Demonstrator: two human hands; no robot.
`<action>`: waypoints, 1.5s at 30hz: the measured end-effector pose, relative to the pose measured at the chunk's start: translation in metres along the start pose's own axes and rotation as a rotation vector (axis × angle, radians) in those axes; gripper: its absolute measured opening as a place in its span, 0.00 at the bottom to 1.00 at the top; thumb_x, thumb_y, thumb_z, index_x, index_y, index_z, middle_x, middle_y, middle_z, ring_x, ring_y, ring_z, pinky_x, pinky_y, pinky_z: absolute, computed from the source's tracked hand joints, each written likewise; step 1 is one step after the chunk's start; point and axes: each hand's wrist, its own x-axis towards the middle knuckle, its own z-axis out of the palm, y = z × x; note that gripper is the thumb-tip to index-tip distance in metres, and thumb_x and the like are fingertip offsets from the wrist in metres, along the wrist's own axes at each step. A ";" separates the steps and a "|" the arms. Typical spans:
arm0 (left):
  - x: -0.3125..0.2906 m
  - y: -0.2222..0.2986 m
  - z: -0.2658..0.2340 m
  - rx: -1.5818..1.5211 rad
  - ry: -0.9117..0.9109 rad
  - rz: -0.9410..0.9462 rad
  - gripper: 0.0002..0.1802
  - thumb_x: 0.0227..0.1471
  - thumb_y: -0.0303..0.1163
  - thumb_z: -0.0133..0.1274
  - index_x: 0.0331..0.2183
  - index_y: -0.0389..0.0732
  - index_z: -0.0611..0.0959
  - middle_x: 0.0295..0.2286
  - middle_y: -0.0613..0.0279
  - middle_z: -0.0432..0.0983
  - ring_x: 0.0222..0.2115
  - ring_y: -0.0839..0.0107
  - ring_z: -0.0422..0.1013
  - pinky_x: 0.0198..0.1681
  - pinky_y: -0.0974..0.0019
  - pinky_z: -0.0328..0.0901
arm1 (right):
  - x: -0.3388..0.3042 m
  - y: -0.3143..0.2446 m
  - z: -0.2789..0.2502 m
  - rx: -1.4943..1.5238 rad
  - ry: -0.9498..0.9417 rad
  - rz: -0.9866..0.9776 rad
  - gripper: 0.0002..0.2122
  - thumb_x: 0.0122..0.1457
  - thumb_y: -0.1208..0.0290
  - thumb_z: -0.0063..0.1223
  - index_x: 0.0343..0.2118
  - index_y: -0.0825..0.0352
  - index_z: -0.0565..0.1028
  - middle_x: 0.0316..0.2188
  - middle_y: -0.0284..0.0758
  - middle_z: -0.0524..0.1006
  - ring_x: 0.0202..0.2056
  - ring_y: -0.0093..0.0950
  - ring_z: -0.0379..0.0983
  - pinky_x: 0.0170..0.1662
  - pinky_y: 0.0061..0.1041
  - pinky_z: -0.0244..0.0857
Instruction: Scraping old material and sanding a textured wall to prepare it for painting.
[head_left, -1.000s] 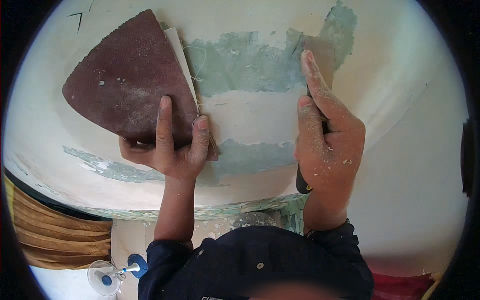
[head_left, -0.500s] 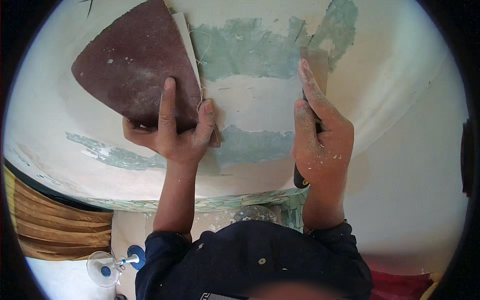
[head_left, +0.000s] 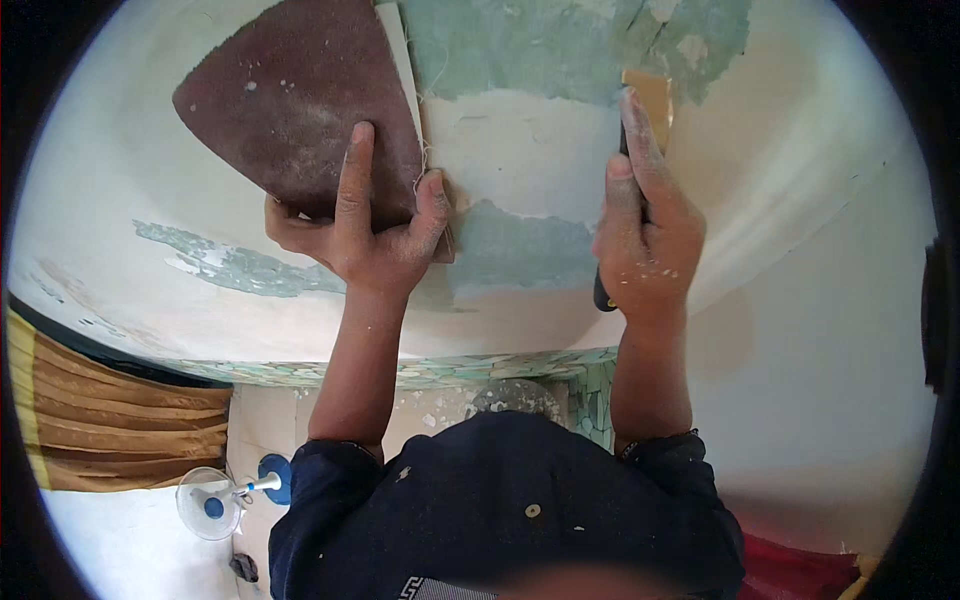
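Observation:
My left hand [head_left: 375, 235] is closed on a large sheet of dark maroon sandpaper [head_left: 310, 110], with a pale edge and loose threads along its right side. One finger lies extended over the sheet's face; the thumb grips near its lower right corner. In my right hand [head_left: 650, 235] is a scraper [head_left: 652, 105], its dark handle along the palm and its flat metal blade pointing up the wall. The index finger stretches along the blade's edge. Whether the blade touches the wall [head_left: 530, 155] I cannot tell. Pale dust coats both hands.
Green-grey patches [head_left: 530, 245] show on the cream wall. Below runs a band of green mosaic [head_left: 290, 372]. Specks litter the floor [head_left: 420, 405] beside a round grey object [head_left: 515, 397]. A fan [head_left: 210, 503] stands low left, under a brown curtain [head_left: 120, 420]. Red cloth [head_left: 800, 560] lies lower right.
The wall and both hands sit higher and slightly further right in the picture. The scraper blade now catches a yellowish light. Both grips are unchanged.

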 end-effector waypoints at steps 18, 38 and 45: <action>-0.103 0.015 -0.028 0.043 -0.332 -0.147 0.49 0.32 0.48 0.72 0.57 0.42 0.76 0.50 0.34 0.53 0.49 0.45 0.52 0.47 0.53 0.61 | -0.135 0.060 0.009 -0.063 -0.023 0.112 0.21 0.56 0.86 0.51 0.56 0.73 0.73 0.45 0.48 0.80 0.27 0.29 0.77 0.32 0.22 0.70; -0.107 0.020 -0.030 0.066 -0.320 -0.122 0.51 0.30 0.46 0.73 0.58 0.42 0.75 0.44 0.36 0.57 0.45 0.47 0.55 0.44 0.55 0.62 | -0.120 0.059 0.004 -0.125 -0.022 0.036 0.22 0.55 0.86 0.53 0.56 0.72 0.73 0.44 0.48 0.80 0.24 0.29 0.77 0.29 0.22 0.69; -0.107 0.019 -0.027 0.053 -0.304 -0.119 0.51 0.34 0.49 0.72 0.59 0.40 0.73 0.46 0.36 0.54 0.47 0.47 0.54 0.44 0.54 0.61 | -0.119 0.053 0.002 -0.075 -0.036 0.077 0.22 0.55 0.87 0.52 0.55 0.73 0.73 0.45 0.48 0.79 0.25 0.30 0.78 0.31 0.22 0.70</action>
